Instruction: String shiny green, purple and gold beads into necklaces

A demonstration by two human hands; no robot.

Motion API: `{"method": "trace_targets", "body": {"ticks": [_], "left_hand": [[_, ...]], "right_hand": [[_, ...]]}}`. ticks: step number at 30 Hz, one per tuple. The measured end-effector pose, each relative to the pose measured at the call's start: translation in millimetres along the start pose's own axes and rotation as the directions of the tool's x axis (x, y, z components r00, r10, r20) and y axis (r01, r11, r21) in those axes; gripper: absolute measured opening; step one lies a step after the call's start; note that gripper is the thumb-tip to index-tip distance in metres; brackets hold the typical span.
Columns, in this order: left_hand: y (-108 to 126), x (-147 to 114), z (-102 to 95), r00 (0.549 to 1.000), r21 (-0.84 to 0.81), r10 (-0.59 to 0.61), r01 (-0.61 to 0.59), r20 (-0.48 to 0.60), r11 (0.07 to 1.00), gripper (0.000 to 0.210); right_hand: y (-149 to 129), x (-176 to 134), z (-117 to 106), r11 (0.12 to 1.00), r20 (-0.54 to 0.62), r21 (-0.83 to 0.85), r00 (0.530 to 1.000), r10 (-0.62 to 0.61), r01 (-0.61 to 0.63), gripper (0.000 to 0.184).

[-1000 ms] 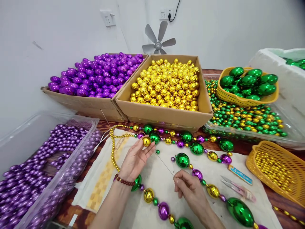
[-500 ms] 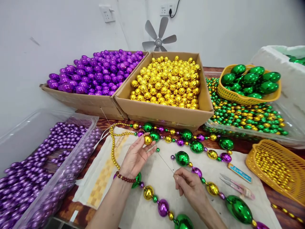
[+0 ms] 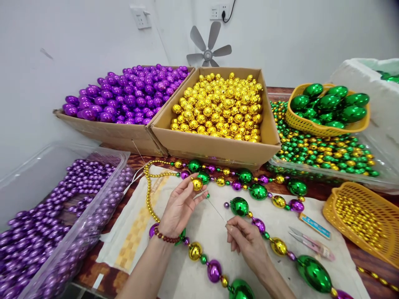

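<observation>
My left hand (image 3: 179, 207), with a beaded bracelet at the wrist, pinches a shiny gold bead (image 3: 197, 184) between thumb and fingers above the cloth. In my right hand (image 3: 245, 238) is the lower end of a long thin needle (image 3: 216, 209). It slants up toward the gold bead; whether its tip has entered the bead I cannot tell. A small green bead (image 3: 208, 195) shows by my left fingertips. Around both hands lies a bead garland (image 3: 214, 270) of green, purple and gold. One loose purple bead (image 3: 226, 204) lies between the hands, beside a large green bead (image 3: 239, 206).
Behind stand cardboard boxes of purple beads (image 3: 124, 93) and gold beads (image 3: 218, 110). A clear bin (image 3: 121, 166) is at left. Baskets (image 3: 370, 207) and mixed small beads (image 3: 324, 153) are at right. Snips (image 3: 311, 243) and a blue-labelled blade box (image 3: 315, 225) lie on the cloth (image 3: 134, 224).
My left hand has shifted slightly right and down with the gold bead. The needle end stays in my right hand, which has barely moved.
</observation>
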State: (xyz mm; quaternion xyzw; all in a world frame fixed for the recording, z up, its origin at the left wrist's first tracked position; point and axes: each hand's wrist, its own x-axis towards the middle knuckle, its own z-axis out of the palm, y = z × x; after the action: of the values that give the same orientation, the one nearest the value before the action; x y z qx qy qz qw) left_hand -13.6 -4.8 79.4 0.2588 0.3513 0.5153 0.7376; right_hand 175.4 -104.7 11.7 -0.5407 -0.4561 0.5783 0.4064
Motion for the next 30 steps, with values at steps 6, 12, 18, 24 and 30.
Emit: {"method": "trace_targets", "body": {"ticks": [6,12,18,24,30], "left_hand": [[-14.2,-14.9,10.7,0.992,0.187,-0.087,0.069,0.087,0.980,0.035],[-14.5,-3.9,-12.4,0.980,0.732,0.196,-0.160,0.036,0.663,0.031],[-29.2,6.7,-14.4,0.966,0.971,0.092,-0.239,0.240,-0.018,0.023],[-37.3,16.8,-12.0,0.974,0.977,0.076,-0.212,0.213,-0.027,0.018],[-4.5,16.9,-15.3,0.996,0.687,0.086,-0.047,-0.022,0.725,0.019]], "right_hand": [[-11.2,11.3,4.8,0.999,0.000,0.028,0.999,-0.039,0.038,0.025],[-15.9,14.7,-1.1,0.974,-0.080,0.223,0.997,-0.012,0.030,0.023],[-13.0,9.5,-4.9,0.966,-0.056,0.257,0.998,0.031,-0.015,0.026],[-9.5,7.6,-4.1,0.971,-0.048,0.237,0.998,0.037,-0.025,0.028],[-8.7,3.0,-4.4,0.973,-0.017,0.223,0.998,0.067,-0.061,0.029]]}}
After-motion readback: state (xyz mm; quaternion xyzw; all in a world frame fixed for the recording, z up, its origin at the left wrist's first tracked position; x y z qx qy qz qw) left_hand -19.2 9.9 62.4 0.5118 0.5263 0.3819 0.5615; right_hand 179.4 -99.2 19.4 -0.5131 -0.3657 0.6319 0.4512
